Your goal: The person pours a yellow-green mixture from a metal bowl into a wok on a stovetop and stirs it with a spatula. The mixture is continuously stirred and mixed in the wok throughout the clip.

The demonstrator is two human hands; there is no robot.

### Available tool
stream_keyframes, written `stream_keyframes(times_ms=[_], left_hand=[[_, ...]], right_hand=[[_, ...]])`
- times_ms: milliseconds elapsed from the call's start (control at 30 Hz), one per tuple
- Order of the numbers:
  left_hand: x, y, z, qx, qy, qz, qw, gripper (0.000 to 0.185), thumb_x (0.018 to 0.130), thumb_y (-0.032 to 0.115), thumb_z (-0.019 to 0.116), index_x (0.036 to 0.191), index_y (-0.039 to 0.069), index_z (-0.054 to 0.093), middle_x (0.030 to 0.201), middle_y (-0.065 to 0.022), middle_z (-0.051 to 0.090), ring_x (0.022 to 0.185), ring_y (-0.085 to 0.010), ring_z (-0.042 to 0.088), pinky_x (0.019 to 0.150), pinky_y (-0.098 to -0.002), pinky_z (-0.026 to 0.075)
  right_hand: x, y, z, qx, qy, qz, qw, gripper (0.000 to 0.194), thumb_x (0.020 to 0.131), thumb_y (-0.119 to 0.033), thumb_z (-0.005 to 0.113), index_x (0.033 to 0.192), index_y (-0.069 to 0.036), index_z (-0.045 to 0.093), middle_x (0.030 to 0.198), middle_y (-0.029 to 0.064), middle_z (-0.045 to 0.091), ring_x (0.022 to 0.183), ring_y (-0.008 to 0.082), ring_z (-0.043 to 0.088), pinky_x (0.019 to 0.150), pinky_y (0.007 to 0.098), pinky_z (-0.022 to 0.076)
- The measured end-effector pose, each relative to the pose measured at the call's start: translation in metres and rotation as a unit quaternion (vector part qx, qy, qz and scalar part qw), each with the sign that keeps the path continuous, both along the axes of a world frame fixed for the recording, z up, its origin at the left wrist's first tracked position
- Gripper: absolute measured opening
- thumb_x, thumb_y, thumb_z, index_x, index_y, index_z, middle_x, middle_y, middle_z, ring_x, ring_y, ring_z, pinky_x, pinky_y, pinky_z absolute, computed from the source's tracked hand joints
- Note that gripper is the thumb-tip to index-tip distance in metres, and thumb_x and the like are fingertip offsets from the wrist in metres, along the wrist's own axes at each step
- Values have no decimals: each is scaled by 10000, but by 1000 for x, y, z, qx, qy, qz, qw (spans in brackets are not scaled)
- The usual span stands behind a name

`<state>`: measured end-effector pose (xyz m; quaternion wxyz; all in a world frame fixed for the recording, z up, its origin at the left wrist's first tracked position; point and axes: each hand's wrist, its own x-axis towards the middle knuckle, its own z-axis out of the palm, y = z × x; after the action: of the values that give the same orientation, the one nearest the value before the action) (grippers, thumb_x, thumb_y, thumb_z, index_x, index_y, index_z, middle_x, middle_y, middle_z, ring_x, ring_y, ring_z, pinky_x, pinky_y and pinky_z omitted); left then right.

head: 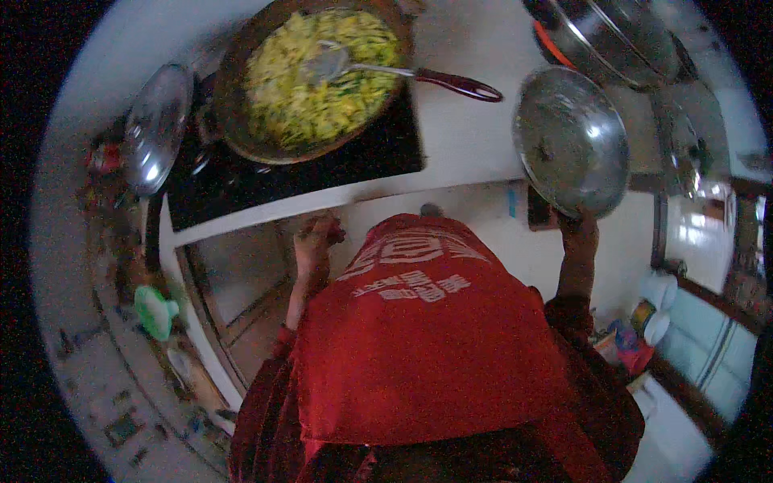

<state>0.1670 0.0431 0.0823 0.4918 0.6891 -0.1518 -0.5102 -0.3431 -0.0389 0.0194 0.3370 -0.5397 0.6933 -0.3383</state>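
My right hand [578, 229] grips the near rim of a shiny metal bowl [570, 142], tilted beside the counter, with a little residue inside. Lower, in front of the cooktop's edge, my left hand [320, 230] hangs with curled fingers; whether something small is in it cannot be told. A large wok [266, 154] on the black cooktop [368, 163] holds chopped yellow-green food [362, 108]. Resting in that food is a metal ladle or turner [329, 63], its dark red handle [459, 83] reaching over the wok's right rim.
A metal lid or pan [158, 130] stands left of the wok. A large dark pot [616, 42] is at the upper right, near the sink area [694, 139]. A green object [156, 311] lies on the left counter. Cabinet fronts run below the counter edge.
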Motion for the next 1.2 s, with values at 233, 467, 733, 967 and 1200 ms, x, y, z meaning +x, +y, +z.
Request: stream_keyframes(times_ms=[233, 467, 733, 967, 1200], left_hand=[[58, 58, -117, -23, -185, 19, 982, 288, 829, 277, 527, 961, 21, 530, 848, -116, 590, 672, -216, 570, 576, -335, 469], [108, 55, -168, 9, -35, 312, 949, 486, 827, 423, 484, 1145, 58, 451, 999, -111, 508, 728, -229, 505, 573, -368, 414], [112, -24, -129, 86, -42, 440, 893, 622, 832, 496, 383, 1209, 2, 419, 1108, -136, 503, 882, -299, 519, 755, -410, 424], [119, -58, -146, 203, 82, 574, 789, 558, 857, 402, 344, 1227, -15, 385, 1156, -175, 509, 986, -324, 532, 781, -386, 457], [78, -65, -108, 288, -137, 432, 844, 579, 860, 473, 311, 1174, 6, 451, 1141, -185, 524, 1006, -330, 535, 831, -399, 452]], right_hand=[[30, -16, 14, 58, -220, -91, 970, 494, 789, -233, 607, 1183, -12, 407, 1094, 150, 510, 947, 290, 536, 770, 402, 494], [115, 7, 127, 300, -366, -47, 880, 424, 820, -310, 594, 1109, -17, 493, 873, 114, 582, 770, 177, 561, 592, 240, 419], [221, -130, 175, -262, 258, 273, 889, 471, 753, -234, 645, 1131, 4, 498, 985, 162, 589, 887, 275, 574, 805, 345, 442], [256, -215, 158, 12, 246, 517, 820, 333, 771, -246, 613, 975, 2, 523, 686, 71, 589, 556, 155, 561, 501, 281, 447], [269, -224, 176, 337, 58, 476, 810, 152, 772, -172, 579, 847, -52, 525, 611, 21, 524, 463, 75, 480, 398, 228, 374]])
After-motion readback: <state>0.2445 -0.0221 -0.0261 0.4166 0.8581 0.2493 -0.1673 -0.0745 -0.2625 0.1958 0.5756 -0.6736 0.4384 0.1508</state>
